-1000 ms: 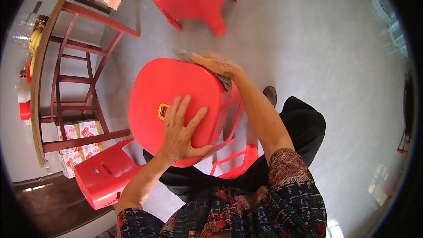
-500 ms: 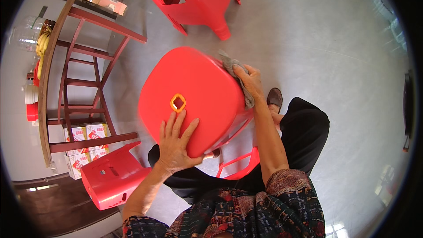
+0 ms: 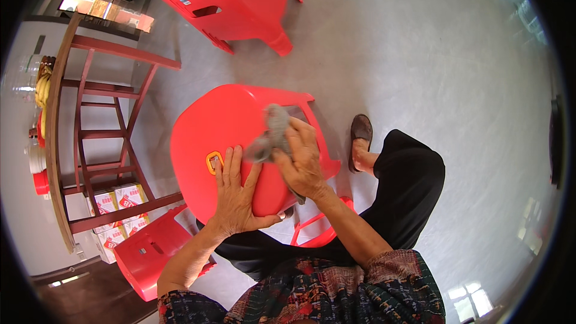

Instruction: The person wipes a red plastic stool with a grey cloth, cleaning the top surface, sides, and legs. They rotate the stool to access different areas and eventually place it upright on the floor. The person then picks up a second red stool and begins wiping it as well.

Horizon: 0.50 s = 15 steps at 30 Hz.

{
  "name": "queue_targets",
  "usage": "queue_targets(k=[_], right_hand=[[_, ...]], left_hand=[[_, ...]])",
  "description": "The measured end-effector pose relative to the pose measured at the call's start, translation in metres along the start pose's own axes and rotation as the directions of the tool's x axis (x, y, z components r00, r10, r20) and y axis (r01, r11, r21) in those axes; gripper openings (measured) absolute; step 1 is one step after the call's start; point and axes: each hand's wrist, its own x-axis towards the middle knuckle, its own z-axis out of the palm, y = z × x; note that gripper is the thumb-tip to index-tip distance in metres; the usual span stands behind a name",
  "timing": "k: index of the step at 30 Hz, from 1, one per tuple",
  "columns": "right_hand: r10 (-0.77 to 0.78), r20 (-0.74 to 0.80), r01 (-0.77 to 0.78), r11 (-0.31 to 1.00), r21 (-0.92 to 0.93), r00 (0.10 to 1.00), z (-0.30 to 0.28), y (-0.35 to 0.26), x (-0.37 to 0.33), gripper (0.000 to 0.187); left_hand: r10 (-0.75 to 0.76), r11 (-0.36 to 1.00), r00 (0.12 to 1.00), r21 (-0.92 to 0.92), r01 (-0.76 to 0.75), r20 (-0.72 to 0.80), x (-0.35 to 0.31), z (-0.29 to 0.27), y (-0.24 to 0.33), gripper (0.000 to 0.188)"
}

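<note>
Had stool just toward 9 o'clock of view centre. Spread left hand wide on it, 6 o'clock side; held bunched, blurred cloth in right hand, 3 o'clock side. Probably needed firm bracing, flatter cloth, even pressure.

Your left hand lies over the near edge of the red stool, fingers spread and pointing toward the stool's far side, thumb stretched out rightward. Your left forearm comes in from the stool's near left. Your right hand is at the stool's right side, fingers bent in a grip, your right forearm slanting in from its near right.
</note>
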Motion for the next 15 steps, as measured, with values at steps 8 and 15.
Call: queue_targets(k=[8,15], right_hand=[[-0.031,0.113,0.020,0.995,0.096,0.993,0.031,0.038,0.070,0.040],[0.403,0.196,-0.360,0.906,-0.221,0.894,0.070,0.149,0.108,0.039]], left_hand=[[-0.005,1.000,1.000,-0.006,0.005,0.029,0.001,0.001,-0.006,0.107],[-0.004,0.999,1.000,-0.044,0.004,0.006,0.004,0.002,-0.009,0.102]])
